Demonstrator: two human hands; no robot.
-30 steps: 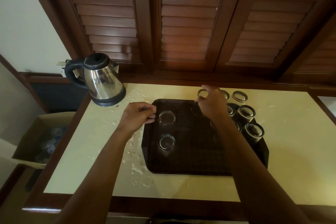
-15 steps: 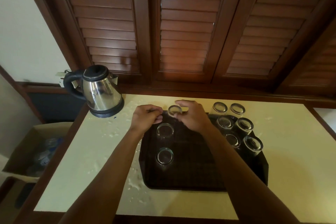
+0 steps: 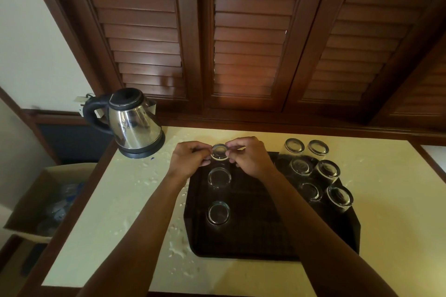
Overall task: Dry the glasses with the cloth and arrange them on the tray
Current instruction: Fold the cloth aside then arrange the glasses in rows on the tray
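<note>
Dark wooden louvred shutters [image 3: 246,31] fill the wall behind a pale yellow surface [image 3: 135,190] framed in dark wood and flecked with water drops along its left half. Far left, below the surface's edge, an open cardboard box [image 3: 45,200] holds what look like clear plastic bottles, too blurred to be sure. At the back left corner of the surface stands a steel kettle [image 3: 132,123] with a black handle, lid and base.

Next comes the left hand [image 3: 190,161], fingers curled, pinching the left side of a small glass [image 3: 220,152] held over the far left corner of a dark tray [image 3: 253,236]. The right hand [image 3: 248,159] pinches the same glass from its right side, thumb and fingertips on the rim. The glass lies tilted between the two hands, one round end turned toward the camera. No cloth shows in either hand.

Just below the held glass, two more glasses stand in a column down the left part of the tray, the nearer-back one [image 3: 219,178] close under the hands and the front one [image 3: 218,212] apart from it.

Right of the forearms, four glasses [image 3: 325,171] stand grouped on the tray's far right portion in two pairs. Behind them, two further glasses [image 3: 306,147] sit side by side at or just past the tray's back edge; whether they rest on the tray or the surface cannot be told.
</note>
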